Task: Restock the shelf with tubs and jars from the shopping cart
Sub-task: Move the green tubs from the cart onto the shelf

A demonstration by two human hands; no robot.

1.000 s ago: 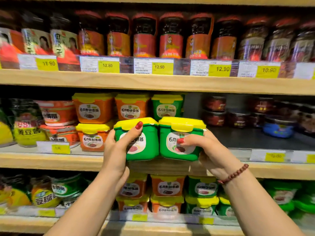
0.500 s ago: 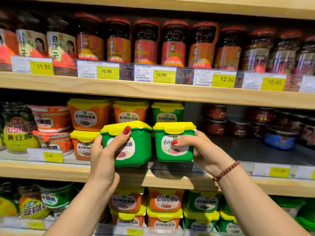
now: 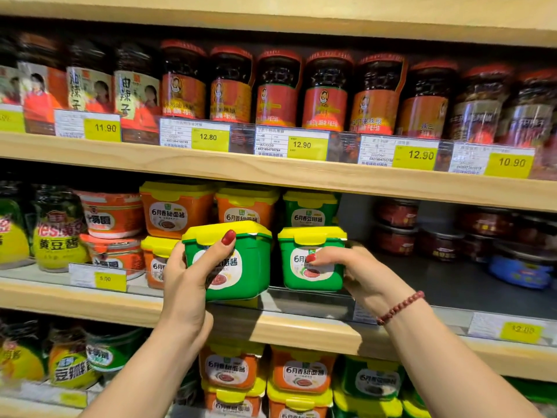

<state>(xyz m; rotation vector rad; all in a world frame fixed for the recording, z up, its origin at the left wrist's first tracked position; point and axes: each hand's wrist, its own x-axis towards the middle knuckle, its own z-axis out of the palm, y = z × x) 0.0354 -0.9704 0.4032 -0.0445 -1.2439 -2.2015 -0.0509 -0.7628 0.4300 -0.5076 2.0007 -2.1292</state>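
Note:
My left hand (image 3: pixel 187 276) grips a green tub with a yellow lid (image 3: pixel 241 267), tilted, held just above the front edge of the middle shelf (image 3: pixel 301 330). My right hand (image 3: pixel 358 273) holds a second green tub with a yellow lid (image 3: pixel 310 263) by its right side, thumb across the label. That tub stands upright on the middle shelf, in front of another green tub (image 3: pixel 310 212). Orange tubs with yellow lids (image 3: pixel 177 209) stand to the left behind.
The dark shelf floor (image 3: pixel 437 282) lies bare to the right of the tubs, with small dark jars (image 3: pixel 398 224) and a blue tub (image 3: pixel 518 270) at the back. Red-lidded jars (image 3: pixel 328 92) fill the top shelf. More orange and green tubs (image 3: pixel 301 372) sit on the shelf below.
Both tubs have moved forward into the middle shelf. The right tub has gone from held at the shelf's edge to standing on it; the left tub has tilted and stays lifted.

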